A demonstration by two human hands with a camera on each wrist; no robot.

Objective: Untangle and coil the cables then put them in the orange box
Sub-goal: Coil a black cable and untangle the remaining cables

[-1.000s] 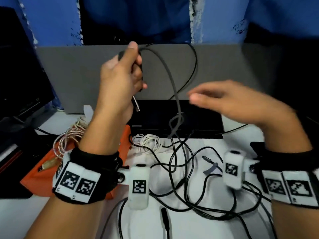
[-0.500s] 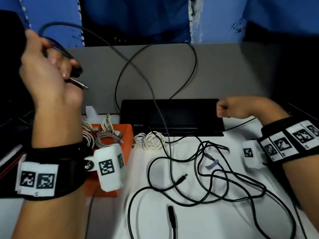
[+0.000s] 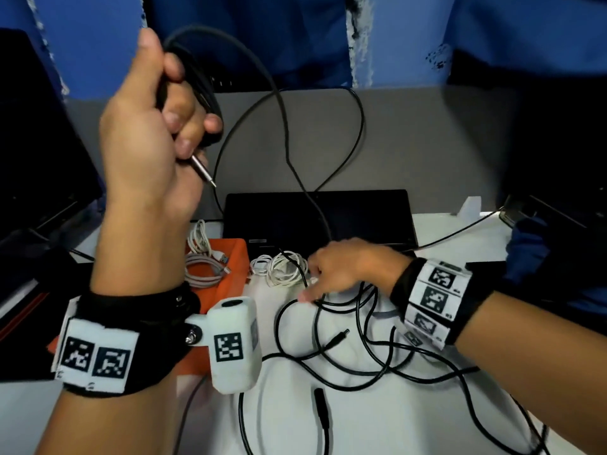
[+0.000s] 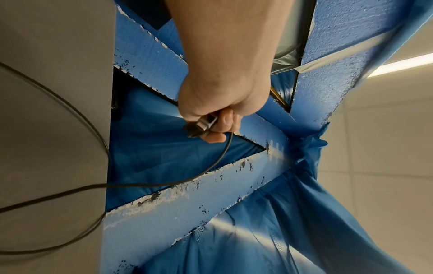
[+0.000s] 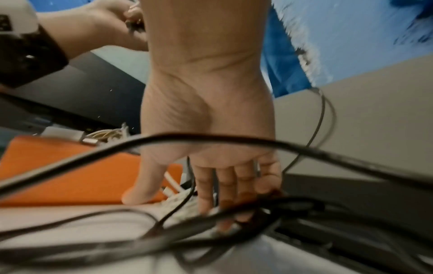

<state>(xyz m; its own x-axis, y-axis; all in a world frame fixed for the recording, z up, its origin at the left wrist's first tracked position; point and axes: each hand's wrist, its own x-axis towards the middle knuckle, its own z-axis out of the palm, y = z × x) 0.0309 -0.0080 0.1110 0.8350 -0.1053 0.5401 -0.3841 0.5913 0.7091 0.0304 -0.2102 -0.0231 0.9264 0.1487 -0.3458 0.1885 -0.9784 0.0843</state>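
Observation:
My left hand is raised at the upper left and grips a small coil of black cable. A metal jack plug pokes out below its fingers, and the left wrist view shows the same hand curled round the plug. The cable runs down to a black tangle on the white table. My right hand lies low on that tangle with fingers extended, its fingertips among the black strands. The orange box at the left holds coiled grey cables.
A coiled white cable lies between the orange box and my right hand. A flat black device sits behind it against a grey panel. A loose black connector lies near the front edge. Dark equipment flanks both sides.
My left hand swung from the far left back toward the centre, still holding the black cable. My right hand dropped from a fist above the black device onto the tangle, fingers now extended.

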